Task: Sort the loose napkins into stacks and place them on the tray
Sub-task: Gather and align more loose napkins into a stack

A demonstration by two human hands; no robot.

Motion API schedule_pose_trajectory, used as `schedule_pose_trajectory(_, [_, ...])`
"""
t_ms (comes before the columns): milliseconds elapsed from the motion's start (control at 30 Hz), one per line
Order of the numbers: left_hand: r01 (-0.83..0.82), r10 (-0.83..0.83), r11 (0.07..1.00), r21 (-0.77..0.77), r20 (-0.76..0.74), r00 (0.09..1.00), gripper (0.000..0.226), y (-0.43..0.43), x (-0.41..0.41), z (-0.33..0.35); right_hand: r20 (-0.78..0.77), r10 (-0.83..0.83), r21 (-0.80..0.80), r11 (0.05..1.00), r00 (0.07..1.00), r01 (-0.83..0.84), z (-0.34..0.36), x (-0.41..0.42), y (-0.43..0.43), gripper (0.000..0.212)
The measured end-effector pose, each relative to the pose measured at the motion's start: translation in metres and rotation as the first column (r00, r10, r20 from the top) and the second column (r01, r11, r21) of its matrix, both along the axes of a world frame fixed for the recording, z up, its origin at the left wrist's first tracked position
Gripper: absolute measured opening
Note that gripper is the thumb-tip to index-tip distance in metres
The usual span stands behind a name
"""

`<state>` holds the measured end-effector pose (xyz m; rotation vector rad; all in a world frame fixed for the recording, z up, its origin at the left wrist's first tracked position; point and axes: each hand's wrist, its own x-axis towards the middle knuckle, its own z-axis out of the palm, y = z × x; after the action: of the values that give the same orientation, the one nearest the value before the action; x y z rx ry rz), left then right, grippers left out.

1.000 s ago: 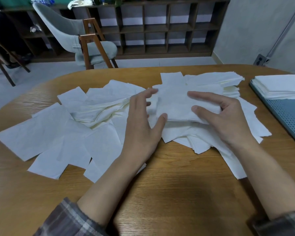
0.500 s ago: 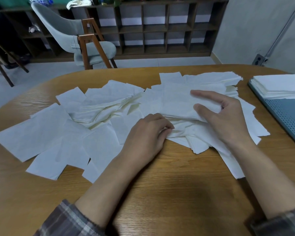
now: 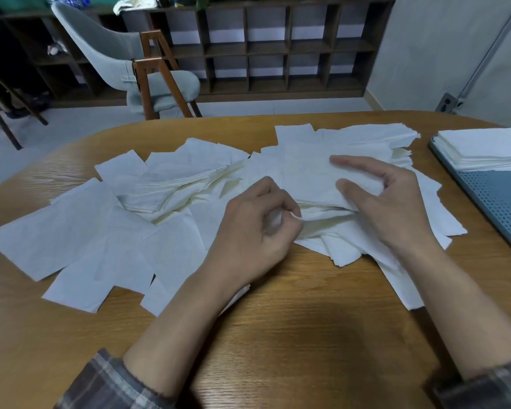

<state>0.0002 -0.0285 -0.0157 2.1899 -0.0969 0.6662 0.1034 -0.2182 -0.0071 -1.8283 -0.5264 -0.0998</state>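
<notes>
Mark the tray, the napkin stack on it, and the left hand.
tray [image 3: 502, 202], head view, bare perforated surface.
napkin stack [image 3: 481, 146], head view, top sheet.
left hand [image 3: 255, 231], head view, back of the hand.

Loose napkins [image 3: 101, 231] spread across the table [image 3: 307, 349], with a stack [image 3: 481, 149] on the tray [image 3: 502, 199] at right
</notes>
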Motion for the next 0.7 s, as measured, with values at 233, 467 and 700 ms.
schedule_pose_trajectory(233, [-0.052, 0.006, 0.908, -0.416, -0.112, 0.994, 0.022, 0.006, -0.002, 0.018, -0.227, 0.227, 0.157, 0.968, 0.947, -0.194, 0.007, -0.007, 0.002, 0.041])
schedule_pose_trajectory(467, [-0.173, 0.111, 0.881, -0.441, -0.163, 0.980, 0.016, 0.014, 0.003, 0.009, -0.145, 0.195, -0.001, 0.980, 0.970, -0.197, 0.007, -0.011, 0.007, 0.012])
schedule_pose_trajectory(700, [0.011, -0.063, 0.933, -0.360, -0.134, 0.989, 0.024, 0.022, 0.001, 0.014, -0.118, 0.065, -0.001, 0.998, 0.991, -0.065, 0.004, -0.006, 0.004, 0.015])
